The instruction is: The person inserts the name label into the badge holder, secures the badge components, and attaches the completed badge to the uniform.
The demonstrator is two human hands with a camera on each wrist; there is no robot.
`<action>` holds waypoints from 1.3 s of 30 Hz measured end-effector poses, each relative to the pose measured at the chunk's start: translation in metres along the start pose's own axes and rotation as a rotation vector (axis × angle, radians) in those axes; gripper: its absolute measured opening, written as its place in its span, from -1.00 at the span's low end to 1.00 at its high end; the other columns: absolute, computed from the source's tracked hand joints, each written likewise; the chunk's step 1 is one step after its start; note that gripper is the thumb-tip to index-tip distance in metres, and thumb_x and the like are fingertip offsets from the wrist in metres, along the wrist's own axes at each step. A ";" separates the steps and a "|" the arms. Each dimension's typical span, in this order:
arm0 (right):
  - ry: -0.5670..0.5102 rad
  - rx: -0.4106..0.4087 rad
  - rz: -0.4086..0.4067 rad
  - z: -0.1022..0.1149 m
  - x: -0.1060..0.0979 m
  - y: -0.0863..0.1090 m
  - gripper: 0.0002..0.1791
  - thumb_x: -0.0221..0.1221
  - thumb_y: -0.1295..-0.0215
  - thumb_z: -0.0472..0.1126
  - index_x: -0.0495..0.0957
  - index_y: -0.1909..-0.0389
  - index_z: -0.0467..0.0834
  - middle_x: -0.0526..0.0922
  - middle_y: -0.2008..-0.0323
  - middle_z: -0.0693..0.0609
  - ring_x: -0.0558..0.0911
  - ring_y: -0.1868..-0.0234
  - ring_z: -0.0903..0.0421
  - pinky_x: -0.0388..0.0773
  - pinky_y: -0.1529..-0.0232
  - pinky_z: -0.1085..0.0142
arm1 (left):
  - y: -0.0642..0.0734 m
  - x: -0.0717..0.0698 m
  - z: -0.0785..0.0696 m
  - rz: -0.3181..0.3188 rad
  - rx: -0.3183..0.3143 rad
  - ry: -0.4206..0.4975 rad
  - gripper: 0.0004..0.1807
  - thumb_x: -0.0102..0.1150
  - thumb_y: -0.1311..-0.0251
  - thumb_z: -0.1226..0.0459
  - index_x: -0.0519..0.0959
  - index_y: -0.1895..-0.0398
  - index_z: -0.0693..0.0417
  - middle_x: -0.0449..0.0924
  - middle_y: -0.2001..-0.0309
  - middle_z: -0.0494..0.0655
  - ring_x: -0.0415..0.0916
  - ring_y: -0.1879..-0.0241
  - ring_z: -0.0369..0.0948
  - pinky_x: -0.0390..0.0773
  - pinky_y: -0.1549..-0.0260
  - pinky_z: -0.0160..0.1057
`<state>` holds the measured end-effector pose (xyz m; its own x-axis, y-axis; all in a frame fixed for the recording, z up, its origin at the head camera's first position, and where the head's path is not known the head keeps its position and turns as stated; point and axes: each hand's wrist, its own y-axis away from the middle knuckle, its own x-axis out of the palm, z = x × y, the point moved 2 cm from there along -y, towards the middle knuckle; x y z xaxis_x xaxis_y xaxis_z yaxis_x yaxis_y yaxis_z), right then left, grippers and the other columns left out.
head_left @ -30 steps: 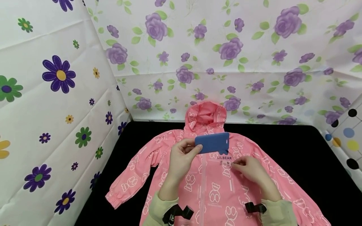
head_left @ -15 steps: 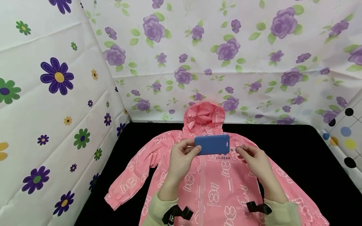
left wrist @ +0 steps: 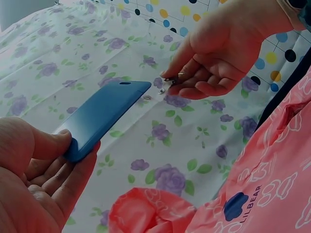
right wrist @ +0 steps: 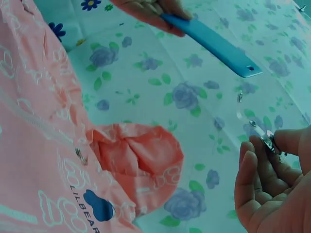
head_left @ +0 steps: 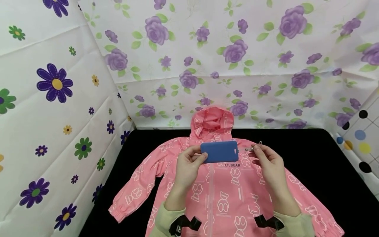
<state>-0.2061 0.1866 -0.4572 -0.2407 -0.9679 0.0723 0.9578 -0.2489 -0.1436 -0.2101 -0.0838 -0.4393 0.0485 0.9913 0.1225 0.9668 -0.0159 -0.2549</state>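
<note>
In the head view my left hand holds a flat blue badge holder by its left end, thumb on the front. At the holder's far end is a slot, turned toward the right hand. My right hand pinches a metal badge clip between thumb and fingers. From the clip a clear strap with metal snaps sticks out toward the holder, apart from it. Both hands are raised over a pink hooded jacket printed with white bear outlines and the word LILBEAR.
The jacket lies spread on a black tabletop, hood toward the back. A white cloth with purple roses hangs behind. Daisy-print cloth covers the left side, and a dotted panel stands at the right.
My right hand has risen from the jacket's chest to beside the holder's slotted end, carrying the clip. The badge holder has turned nearly level; the left hand stays almost in place.
</note>
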 end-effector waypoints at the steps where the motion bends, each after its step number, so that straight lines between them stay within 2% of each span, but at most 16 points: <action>1: -0.032 0.005 0.003 0.001 0.001 0.001 -0.63 0.20 -0.64 -0.10 0.64 -0.13 -0.36 0.78 0.16 0.13 0.77 0.13 0.23 0.72 0.15 0.44 | 0.000 0.000 0.000 0.002 0.001 0.002 -0.80 0.33 -0.36 0.53 0.71 -0.02 0.38 0.71 0.18 0.16 0.78 0.25 -0.24 0.79 0.15 -0.23; 4: -0.076 0.003 0.021 0.005 0.002 0.004 -0.65 0.18 -0.65 -0.12 0.63 -0.14 -0.34 0.79 0.15 0.11 0.78 0.13 0.23 0.73 0.14 0.41 | 0.000 0.001 0.001 0.014 0.002 0.011 -0.79 0.32 -0.36 0.54 0.70 -0.02 0.40 0.70 0.17 0.16 0.79 0.23 -0.23 0.79 0.14 -0.23; 14: -0.121 0.003 0.036 0.011 0.007 0.009 -0.73 0.16 -0.66 -0.16 0.65 -0.10 -0.27 0.80 0.19 0.10 0.74 0.19 0.22 0.69 0.23 0.41 | 0.000 0.001 0.004 0.045 0.007 0.023 -0.79 0.32 -0.35 0.55 0.69 -0.02 0.42 0.71 0.16 0.19 0.79 0.23 -0.24 0.79 0.12 -0.23; 21: -0.165 0.011 0.117 0.011 0.010 0.011 -0.70 0.08 -0.70 -0.11 0.60 -0.14 -0.26 0.78 0.19 0.12 0.72 0.19 0.22 0.65 0.22 0.44 | 0.001 0.001 0.005 0.058 0.017 0.005 -0.79 0.31 -0.38 0.53 0.69 -0.04 0.39 0.70 0.15 0.17 0.80 0.22 -0.21 0.79 0.09 -0.21; 25: -0.176 0.017 0.139 0.011 0.011 0.012 -0.69 0.08 -0.71 -0.08 0.61 -0.13 -0.23 0.77 0.20 0.10 0.70 0.21 0.21 0.65 0.22 0.44 | 0.001 0.002 0.007 0.065 0.003 0.005 -0.78 0.30 -0.39 0.51 0.69 -0.06 0.38 0.70 0.13 0.14 0.79 0.20 -0.21 0.78 0.06 -0.21; 31: -0.198 0.034 0.168 0.012 0.012 0.014 -0.74 0.06 -0.72 -0.05 0.65 -0.09 -0.06 0.70 0.22 0.09 0.66 0.26 0.23 0.63 0.22 0.45 | -0.001 0.004 0.011 0.070 -0.057 0.024 -0.73 0.31 -0.38 0.52 0.66 -0.11 0.42 0.69 0.12 0.14 0.78 0.20 -0.23 0.78 0.05 -0.19; 34: -0.204 0.030 0.179 0.013 0.013 0.015 -0.76 0.04 -0.73 -0.06 0.66 -0.07 -0.03 0.69 0.24 0.10 0.64 0.29 0.25 0.62 0.23 0.46 | -0.003 0.004 0.014 0.064 -0.082 0.013 -0.64 0.30 -0.39 0.50 0.62 -0.23 0.39 0.67 0.04 0.21 0.77 0.11 -0.17 0.76 -0.01 -0.21; 36: -0.204 0.030 0.177 0.014 0.014 0.016 -0.77 0.06 -0.72 -0.08 0.67 -0.06 -0.04 0.70 0.25 0.10 0.62 0.31 0.24 0.61 0.25 0.45 | -0.003 0.004 0.014 0.052 -0.089 0.009 -0.55 0.30 -0.40 0.48 0.56 -0.33 0.35 0.64 -0.09 0.26 0.73 -0.05 -0.07 0.72 -0.08 -0.21; 39: -0.172 0.036 0.167 0.016 0.014 0.017 -0.79 0.09 -0.71 -0.09 0.67 -0.03 -0.06 0.71 0.27 0.09 0.60 0.33 0.21 0.59 0.28 0.43 | -0.004 0.004 0.015 0.028 -0.087 0.010 -0.42 0.30 -0.41 0.45 0.45 -0.47 0.25 0.54 -0.31 0.22 0.57 -0.31 0.02 0.63 -0.25 -0.16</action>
<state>-0.1910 0.1693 -0.4432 -0.0512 -0.9747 0.2177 0.9878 -0.0816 -0.1329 -0.2179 -0.0783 -0.4517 0.0778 0.9890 0.1261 0.9833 -0.0552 -0.1737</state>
